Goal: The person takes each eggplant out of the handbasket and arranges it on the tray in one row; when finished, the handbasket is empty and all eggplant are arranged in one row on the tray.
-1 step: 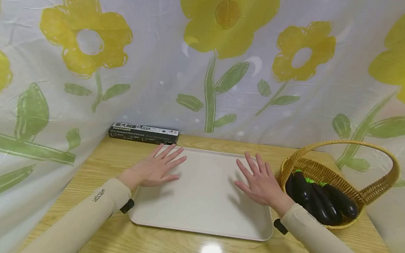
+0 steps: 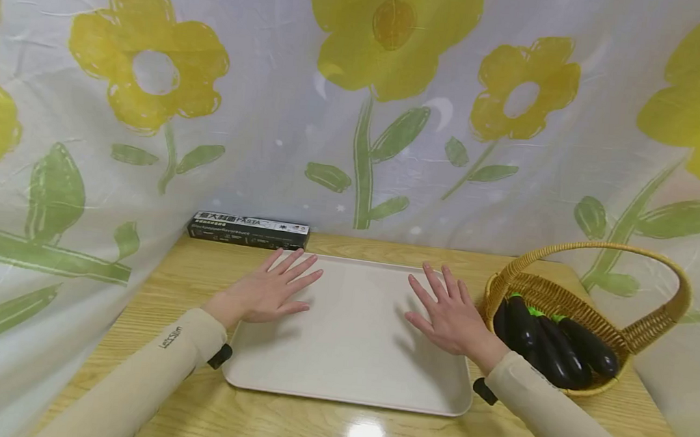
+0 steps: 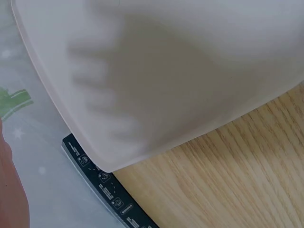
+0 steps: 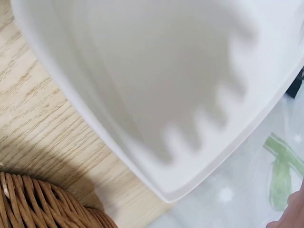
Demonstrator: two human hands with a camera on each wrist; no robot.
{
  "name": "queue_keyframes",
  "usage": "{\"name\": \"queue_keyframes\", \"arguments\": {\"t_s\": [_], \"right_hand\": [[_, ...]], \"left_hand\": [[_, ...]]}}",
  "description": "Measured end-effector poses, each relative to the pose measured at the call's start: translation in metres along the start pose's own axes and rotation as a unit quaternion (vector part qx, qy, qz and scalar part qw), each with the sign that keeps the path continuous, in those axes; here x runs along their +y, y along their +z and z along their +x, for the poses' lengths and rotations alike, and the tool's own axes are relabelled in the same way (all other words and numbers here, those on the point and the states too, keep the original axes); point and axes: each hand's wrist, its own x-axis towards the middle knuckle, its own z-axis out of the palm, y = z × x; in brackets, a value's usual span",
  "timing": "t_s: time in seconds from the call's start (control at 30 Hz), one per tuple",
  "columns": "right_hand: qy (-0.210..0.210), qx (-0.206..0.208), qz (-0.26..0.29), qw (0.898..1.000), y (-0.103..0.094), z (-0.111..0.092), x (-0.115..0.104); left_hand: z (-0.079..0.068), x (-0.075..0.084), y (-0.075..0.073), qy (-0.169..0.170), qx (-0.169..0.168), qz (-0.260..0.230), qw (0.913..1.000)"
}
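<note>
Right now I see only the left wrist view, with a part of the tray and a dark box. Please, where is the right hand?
Observer: The right hand is over the right side of the tray, fingers spread.
Operator: Thank you. What stands beyond the tray, on that side?
Observer: A wicker basket with eggplants in it.
Operator: And which English word is largest on the box?
Observer: The box reads "PASTA" on its pale upper strip.

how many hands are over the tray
2: the left hand above the left side of the tray, the right hand above its right side. Neither is hidden.
</note>
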Motion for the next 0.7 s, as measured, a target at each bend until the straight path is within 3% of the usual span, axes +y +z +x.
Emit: {"name": "queue_keyframes", "arguments": {"t_s": [0.5,0.6,0.7], "right_hand": [[-0.015,0.008,0.005,1.000,-0.002,0.001,-0.002],[-0.023,0.016,0.019,0.999,-0.011,-0.006,-0.003],[-0.018,0.035,0.043,0.998,-0.023,-0.020,-0.002]], "left_hand": [[-0.005,-0.002,0.002,0.005,0.009,-0.015,0.9998],[-0.010,-0.004,0.005,0.003,0.008,-0.041,0.9991],[-0.024,-0.010,0.013,-0.020,0.012,-0.096,0.9951]]}}
